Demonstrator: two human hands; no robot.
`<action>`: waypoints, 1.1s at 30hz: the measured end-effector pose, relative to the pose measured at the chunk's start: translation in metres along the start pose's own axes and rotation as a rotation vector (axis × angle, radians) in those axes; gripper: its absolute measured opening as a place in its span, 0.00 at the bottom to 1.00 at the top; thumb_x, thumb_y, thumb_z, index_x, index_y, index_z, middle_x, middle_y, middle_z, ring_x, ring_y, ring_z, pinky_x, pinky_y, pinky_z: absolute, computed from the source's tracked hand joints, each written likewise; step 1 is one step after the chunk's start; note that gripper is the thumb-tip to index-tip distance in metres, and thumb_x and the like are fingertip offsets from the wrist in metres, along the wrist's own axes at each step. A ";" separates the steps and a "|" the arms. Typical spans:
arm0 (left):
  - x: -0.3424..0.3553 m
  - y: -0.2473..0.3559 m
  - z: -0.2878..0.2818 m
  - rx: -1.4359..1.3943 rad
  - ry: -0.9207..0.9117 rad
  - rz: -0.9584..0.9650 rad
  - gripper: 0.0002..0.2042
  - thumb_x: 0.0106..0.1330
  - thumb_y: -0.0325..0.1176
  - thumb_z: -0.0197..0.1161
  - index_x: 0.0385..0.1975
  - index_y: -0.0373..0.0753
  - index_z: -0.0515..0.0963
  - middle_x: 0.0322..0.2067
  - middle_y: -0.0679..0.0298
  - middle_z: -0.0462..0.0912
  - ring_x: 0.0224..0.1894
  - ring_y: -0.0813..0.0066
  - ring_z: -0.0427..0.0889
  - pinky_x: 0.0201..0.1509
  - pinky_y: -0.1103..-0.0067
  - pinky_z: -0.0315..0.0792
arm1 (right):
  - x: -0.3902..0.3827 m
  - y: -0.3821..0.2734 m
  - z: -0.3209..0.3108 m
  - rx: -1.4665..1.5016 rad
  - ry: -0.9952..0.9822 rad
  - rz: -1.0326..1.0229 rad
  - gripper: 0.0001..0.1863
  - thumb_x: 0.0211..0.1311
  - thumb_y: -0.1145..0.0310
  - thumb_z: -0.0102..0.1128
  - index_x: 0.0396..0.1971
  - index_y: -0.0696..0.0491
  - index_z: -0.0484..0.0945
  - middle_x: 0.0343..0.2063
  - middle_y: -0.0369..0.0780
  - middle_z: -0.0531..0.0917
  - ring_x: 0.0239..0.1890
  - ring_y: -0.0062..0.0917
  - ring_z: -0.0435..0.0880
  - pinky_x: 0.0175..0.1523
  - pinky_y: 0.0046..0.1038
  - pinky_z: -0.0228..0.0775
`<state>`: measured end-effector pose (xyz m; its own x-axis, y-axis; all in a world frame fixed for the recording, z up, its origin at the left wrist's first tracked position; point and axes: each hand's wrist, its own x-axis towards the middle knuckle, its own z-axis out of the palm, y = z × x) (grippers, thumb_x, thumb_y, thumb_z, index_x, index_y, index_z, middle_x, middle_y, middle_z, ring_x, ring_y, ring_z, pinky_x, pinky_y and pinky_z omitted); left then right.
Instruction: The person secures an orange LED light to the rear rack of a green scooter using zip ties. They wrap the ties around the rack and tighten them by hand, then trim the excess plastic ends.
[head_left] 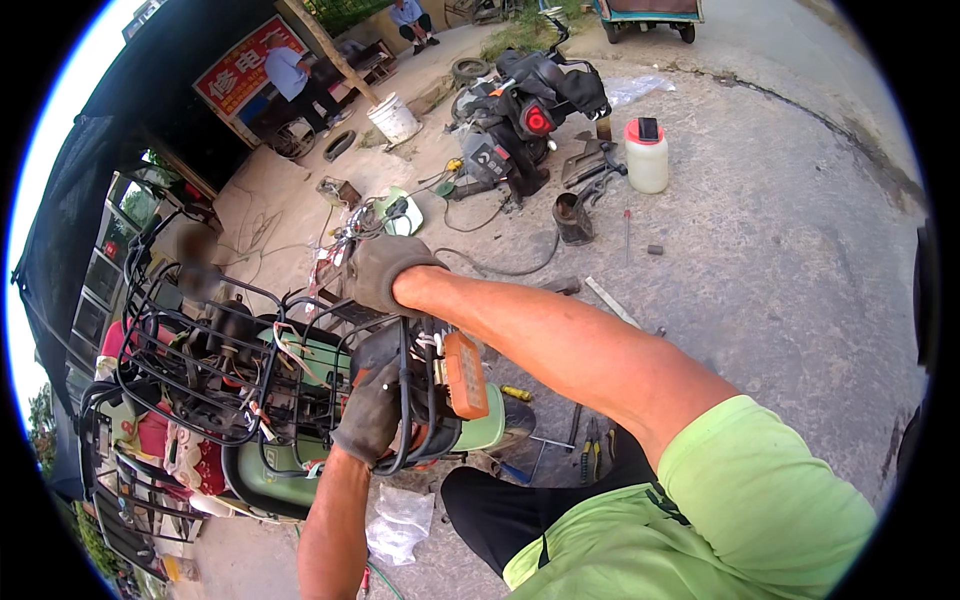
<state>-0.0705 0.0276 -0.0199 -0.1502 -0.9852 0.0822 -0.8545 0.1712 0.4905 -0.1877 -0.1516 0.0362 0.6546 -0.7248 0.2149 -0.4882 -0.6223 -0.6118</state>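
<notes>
A partly stripped, green-bodied scooter [270, 470] with a black tubular metal frame [403, 395] lies before me on the left. My left hand [368, 415], in a grey-brown work glove, is at the near end of this frame, against a dark part; its fingertips are hard to make out. Farther off, my right hand [385, 275], gloved alike, reaches across to the frame's far side. Its fingers are turned away and hidden, close to a bundle of loose wires [345, 225]. An orange lamp or reflector [466, 375] sits at the frame's near end, right of my left hand.
Pliers [590, 455] and a yellow-handled screwdriver [516, 393] lie near my legs, beside a clear plastic bag [400, 525]. Beyond stand a black scooter [525, 115], a red-lidded jug [647, 160], a metal can [573, 220] and a white bucket [394, 120]. Two people are in the background.
</notes>
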 end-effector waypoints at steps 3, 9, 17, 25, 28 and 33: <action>0.002 0.015 -0.001 -0.068 -0.013 0.007 0.24 0.66 0.20 0.53 0.64 0.36 0.73 0.50 0.49 0.83 0.50 0.56 0.84 0.54 0.69 0.78 | 0.003 0.004 0.001 -0.012 0.002 0.032 0.21 0.65 0.55 0.53 0.45 0.53 0.88 0.45 0.50 0.88 0.50 0.42 0.88 0.53 0.40 0.79; 0.000 0.004 -0.004 0.076 -0.014 0.088 0.24 0.66 0.20 0.52 0.65 0.36 0.72 0.53 0.48 0.81 0.54 0.56 0.82 0.58 0.69 0.76 | 0.000 -0.002 -0.003 -0.066 -0.028 0.020 0.22 0.63 0.55 0.53 0.45 0.53 0.88 0.46 0.50 0.87 0.50 0.42 0.88 0.54 0.39 0.79; -0.001 -0.005 -0.002 0.235 0.063 0.229 0.25 0.66 0.21 0.53 0.65 0.36 0.72 0.53 0.49 0.81 0.54 0.53 0.81 0.58 0.68 0.76 | 0.006 0.001 0.004 -0.107 -0.002 -0.006 0.22 0.59 0.55 0.55 0.42 0.55 0.88 0.42 0.52 0.88 0.46 0.43 0.89 0.51 0.40 0.80; -0.003 -0.008 0.003 0.101 0.072 0.047 0.25 0.68 0.22 0.53 0.66 0.38 0.71 0.57 0.50 0.77 0.57 0.56 0.80 0.60 0.69 0.76 | 0.000 0.000 0.001 -0.081 0.001 -0.043 0.23 0.58 0.52 0.57 0.43 0.54 0.88 0.42 0.52 0.88 0.47 0.45 0.88 0.53 0.41 0.79; -0.001 -0.002 0.003 0.091 0.109 0.098 0.22 0.71 0.25 0.52 0.65 0.37 0.72 0.57 0.52 0.77 0.54 0.60 0.82 0.59 0.71 0.76 | 0.014 0.004 0.012 -0.168 -0.025 -0.030 0.24 0.60 0.51 0.56 0.43 0.54 0.88 0.41 0.52 0.88 0.48 0.44 0.88 0.55 0.40 0.78; 0.002 0.017 0.005 -0.476 0.174 -0.087 0.17 0.78 0.39 0.54 0.54 0.32 0.78 0.43 0.60 0.83 0.40 0.74 0.82 0.46 0.76 0.77 | 0.014 0.010 0.013 -0.173 -0.017 -0.035 0.23 0.60 0.48 0.58 0.37 0.52 0.89 0.36 0.49 0.89 0.42 0.42 0.88 0.53 0.40 0.78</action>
<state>-0.0877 0.0283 -0.0161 0.0304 -0.9887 0.1469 -0.5332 0.1083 0.8391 -0.1766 -0.1643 0.0231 0.6816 -0.6979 0.2197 -0.5566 -0.6895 -0.4635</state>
